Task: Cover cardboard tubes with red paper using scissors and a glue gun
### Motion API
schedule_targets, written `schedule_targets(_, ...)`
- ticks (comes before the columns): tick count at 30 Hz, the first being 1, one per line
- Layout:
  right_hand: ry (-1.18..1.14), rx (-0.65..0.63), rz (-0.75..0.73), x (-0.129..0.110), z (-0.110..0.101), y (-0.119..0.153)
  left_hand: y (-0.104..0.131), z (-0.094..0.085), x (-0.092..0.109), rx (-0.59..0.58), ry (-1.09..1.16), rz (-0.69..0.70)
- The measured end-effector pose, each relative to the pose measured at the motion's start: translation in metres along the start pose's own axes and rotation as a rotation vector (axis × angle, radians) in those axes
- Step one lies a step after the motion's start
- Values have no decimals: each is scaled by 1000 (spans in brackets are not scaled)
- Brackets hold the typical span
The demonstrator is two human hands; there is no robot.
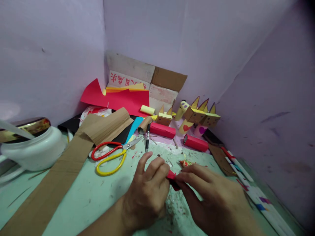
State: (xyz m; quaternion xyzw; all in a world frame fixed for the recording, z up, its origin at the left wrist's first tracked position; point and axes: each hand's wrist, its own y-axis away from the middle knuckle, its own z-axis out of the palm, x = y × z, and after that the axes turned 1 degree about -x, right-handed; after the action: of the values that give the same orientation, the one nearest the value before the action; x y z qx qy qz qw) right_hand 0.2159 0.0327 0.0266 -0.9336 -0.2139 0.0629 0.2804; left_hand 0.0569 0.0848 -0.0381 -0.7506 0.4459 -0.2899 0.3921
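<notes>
Between my two hands is a small red paper piece (171, 175), mostly covered by my fingers. My left hand (150, 186) is curled around its left side, with the index finger raised. The fingertips of my right hand (209, 190) pinch its right edge. Just beyond my hands, a pen (148, 137) points away from me, and a small patterned item with a pointed end (187, 163) lies near my right fingers. Scissors with red and yellow handles (112, 167) rest partly open on the left.
Cardboard strips (71, 170) and a white pot (36, 147) occupy the left. Red paper (123, 100) lies before a cardboard box (169, 78). Red rolls (195, 143) and decorated paper figures (197, 114) stand or lie behind my hands. Painted strips (261, 196) line the right wall.
</notes>
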Motion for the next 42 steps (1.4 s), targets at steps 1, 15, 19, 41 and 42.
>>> schedule_targets(1, 5, -8, 4, -1, 2, -1, 0, 0, 0, 0, -1, 0)
schedule_targets(15, 34, -51, 29, -5, 3, -8, 0, 0, 0, -1, -14, 13)
schedule_targets(19, 70, -72, 23, -8, 7, -12, 0, 1, 0, 8, -12, 19)
schedule_targets(41, -79, -437, 213, -6, 3, -28, 0, -1, 0, 4, -38, 56)
schedule_targets(42, -67, -466, 211, -5, 2, -31, 0, -1, 0, 5, -38, 61)
